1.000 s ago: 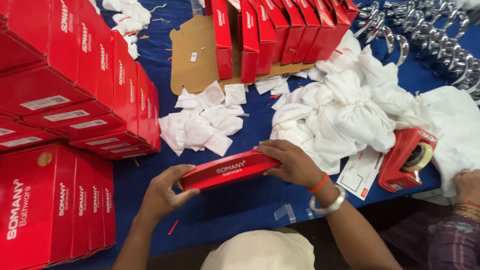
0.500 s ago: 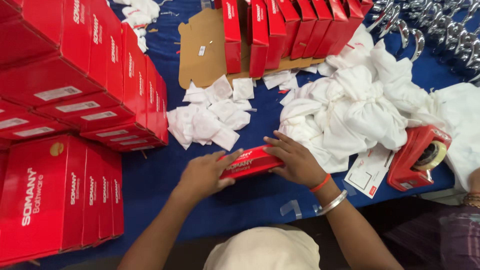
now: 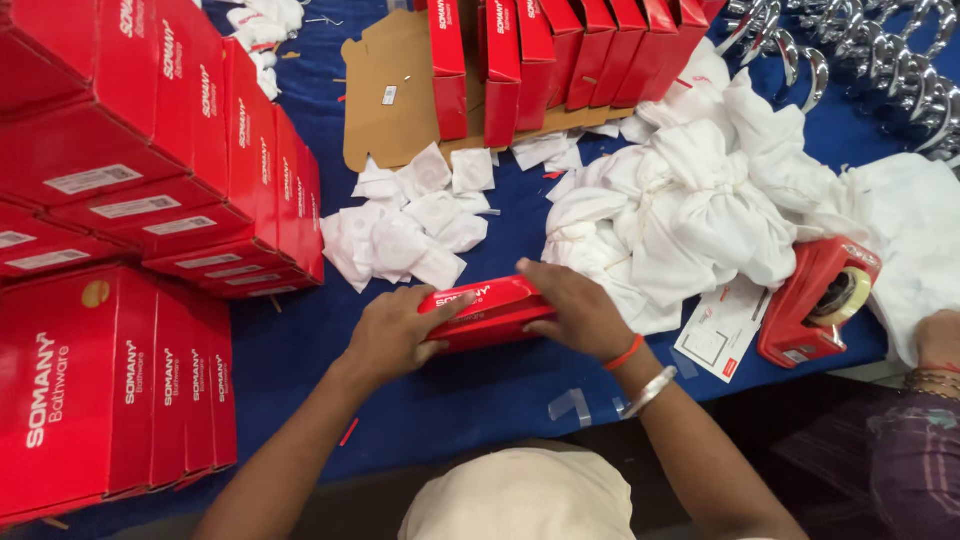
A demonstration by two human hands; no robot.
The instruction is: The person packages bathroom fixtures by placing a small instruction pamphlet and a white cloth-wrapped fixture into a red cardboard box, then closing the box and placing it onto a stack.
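the long red carton (image 3: 487,310) lies flat on the blue bench (image 3: 300,340), near the middle, with the left hand (image 3: 395,335) clasped over its left end and the right hand (image 3: 575,310) pressing down on its right end, fingers spread across the top. it looks stiff and light, thin card that could dent if squeezed, so the ends and long edges seem the safest hold. white cloth bundles (image 3: 690,215) lie just beyond, red tape dispenser (image 3: 815,300) at right, stacked red boxes (image 3: 130,250) at left.
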